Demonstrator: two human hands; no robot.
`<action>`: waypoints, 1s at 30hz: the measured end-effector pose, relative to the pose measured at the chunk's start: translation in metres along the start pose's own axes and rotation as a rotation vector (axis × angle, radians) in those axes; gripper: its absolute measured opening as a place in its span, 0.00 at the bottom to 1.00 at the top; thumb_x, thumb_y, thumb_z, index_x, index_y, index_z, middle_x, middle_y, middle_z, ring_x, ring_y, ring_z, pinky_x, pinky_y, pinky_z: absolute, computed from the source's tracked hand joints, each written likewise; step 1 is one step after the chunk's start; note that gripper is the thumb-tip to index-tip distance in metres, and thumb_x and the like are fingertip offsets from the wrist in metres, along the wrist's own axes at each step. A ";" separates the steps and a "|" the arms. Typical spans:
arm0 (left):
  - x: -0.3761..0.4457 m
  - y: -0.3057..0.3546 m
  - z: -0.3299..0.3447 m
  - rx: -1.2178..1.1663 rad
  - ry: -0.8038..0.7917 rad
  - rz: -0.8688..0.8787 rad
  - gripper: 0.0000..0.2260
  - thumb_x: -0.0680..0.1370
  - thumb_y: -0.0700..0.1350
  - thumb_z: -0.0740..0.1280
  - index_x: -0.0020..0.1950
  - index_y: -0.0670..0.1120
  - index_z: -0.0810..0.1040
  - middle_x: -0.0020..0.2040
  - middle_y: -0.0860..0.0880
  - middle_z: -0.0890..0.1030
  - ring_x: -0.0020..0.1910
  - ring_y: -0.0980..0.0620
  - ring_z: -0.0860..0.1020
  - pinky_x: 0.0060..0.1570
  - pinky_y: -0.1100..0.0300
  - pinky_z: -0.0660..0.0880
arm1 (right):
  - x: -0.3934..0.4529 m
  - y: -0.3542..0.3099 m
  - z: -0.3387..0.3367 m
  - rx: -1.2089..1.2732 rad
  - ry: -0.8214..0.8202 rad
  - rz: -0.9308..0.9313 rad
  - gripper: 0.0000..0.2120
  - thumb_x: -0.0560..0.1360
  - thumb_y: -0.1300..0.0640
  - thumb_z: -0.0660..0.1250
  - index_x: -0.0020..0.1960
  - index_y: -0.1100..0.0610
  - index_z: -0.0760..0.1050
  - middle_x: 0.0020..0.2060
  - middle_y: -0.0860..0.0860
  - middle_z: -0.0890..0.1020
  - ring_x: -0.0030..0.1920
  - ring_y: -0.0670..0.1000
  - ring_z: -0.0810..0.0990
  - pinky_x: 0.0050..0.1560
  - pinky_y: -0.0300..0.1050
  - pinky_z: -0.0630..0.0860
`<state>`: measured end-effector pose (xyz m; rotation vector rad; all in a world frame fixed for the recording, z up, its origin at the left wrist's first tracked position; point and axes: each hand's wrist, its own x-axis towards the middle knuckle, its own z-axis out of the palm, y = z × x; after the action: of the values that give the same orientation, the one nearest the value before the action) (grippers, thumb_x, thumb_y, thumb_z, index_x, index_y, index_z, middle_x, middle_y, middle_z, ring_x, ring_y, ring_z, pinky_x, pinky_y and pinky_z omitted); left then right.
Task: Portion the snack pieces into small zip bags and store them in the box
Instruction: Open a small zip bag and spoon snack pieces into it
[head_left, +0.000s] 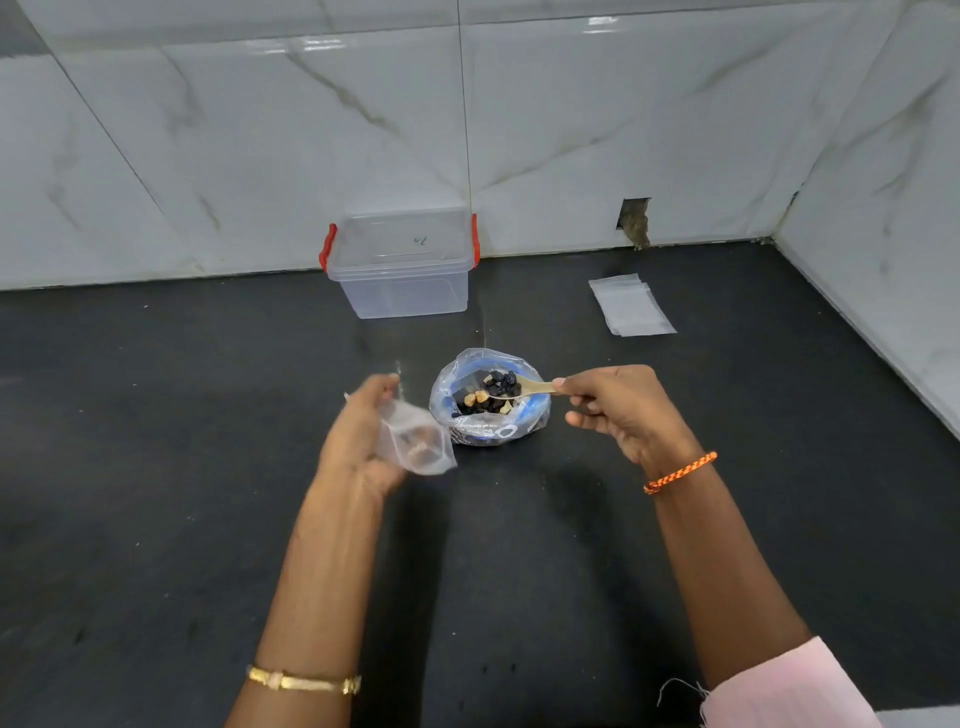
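Snack pieces (491, 397) sit in their bag, box (400, 262) behind looks empty. Right hand (618, 410) grips a loaded spoon (524, 388); left hand (363, 436) holds a zip bag (415, 441), barely filled.

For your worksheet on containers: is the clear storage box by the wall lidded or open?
Lidded: a clear lid covers the box, with red clips at both ends.

A faint handwritten mark is seen on the lid of the clear plastic box (400, 260) at the far side of the counter, but it cannot be read. White print is carried on the snack bag (488, 415); only a rounded "O"-like shape is made out.
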<state>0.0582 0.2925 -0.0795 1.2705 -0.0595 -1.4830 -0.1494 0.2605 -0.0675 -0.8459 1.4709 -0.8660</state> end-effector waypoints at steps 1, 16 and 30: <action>0.001 0.007 0.005 -0.044 -0.013 0.020 0.12 0.78 0.42 0.63 0.35 0.46 0.67 0.31 0.50 0.66 0.29 0.53 0.68 0.32 0.60 0.70 | -0.001 -0.002 -0.002 0.014 -0.006 -0.018 0.09 0.72 0.68 0.69 0.50 0.73 0.79 0.19 0.48 0.74 0.17 0.40 0.71 0.27 0.34 0.75; 0.040 0.017 0.088 -0.231 -0.128 0.062 0.11 0.79 0.43 0.60 0.59 0.40 0.69 0.50 0.39 0.73 0.40 0.45 0.74 0.29 0.57 0.77 | -0.023 -0.070 -0.031 -0.047 -0.047 -0.265 0.03 0.70 0.65 0.71 0.39 0.65 0.80 0.25 0.50 0.70 0.21 0.42 0.66 0.25 0.33 0.74; 0.057 0.016 0.103 -0.314 -0.131 -0.042 0.17 0.79 0.44 0.60 0.66 0.41 0.70 0.51 0.39 0.77 0.43 0.44 0.78 0.26 0.55 0.78 | -0.002 -0.098 0.029 -0.589 0.007 -0.712 0.03 0.70 0.61 0.71 0.42 0.60 0.83 0.37 0.54 0.84 0.36 0.48 0.83 0.38 0.39 0.81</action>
<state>0.0084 0.1862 -0.0630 0.9267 0.1113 -1.5418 -0.1181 0.2159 0.0191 -1.8798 1.4596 -0.9436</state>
